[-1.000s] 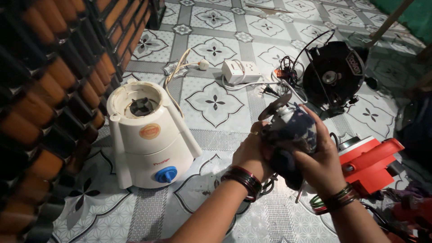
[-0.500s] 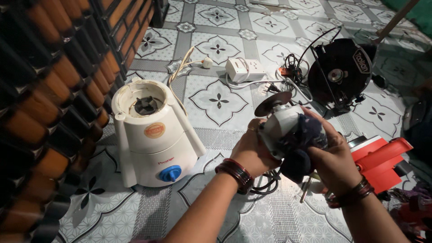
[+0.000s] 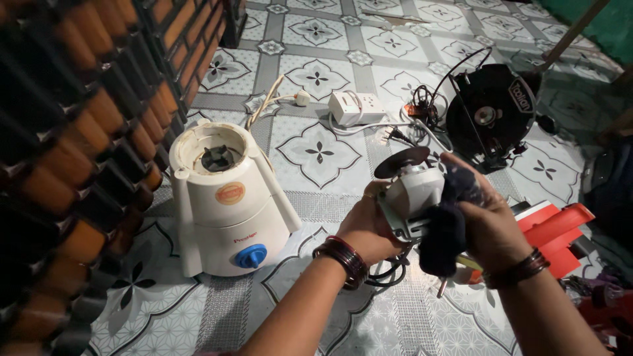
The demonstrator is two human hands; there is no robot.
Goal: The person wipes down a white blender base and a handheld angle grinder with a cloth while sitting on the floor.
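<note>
The patterned tile floor (image 3: 316,46) carries everything. The white mixer base (image 3: 227,201), with its blue knob facing the camera, stands on it beside a brick wall (image 3: 86,132). Right of the mixer base and farther off sits a round black fan motor (image 3: 491,112); right and nearer lies a red tool (image 3: 554,231). Beyond the mixer base a white socket box (image 3: 356,107) rests among cords. Just right of the mixer base, held off the floor, is a small white motor (image 3: 414,191) with a dark disc on top. The left hand (image 3: 369,227) is closed around its lower side. The right hand (image 3: 484,224) grips a dark cloth (image 3: 448,227) pressed against the motor.
</note>
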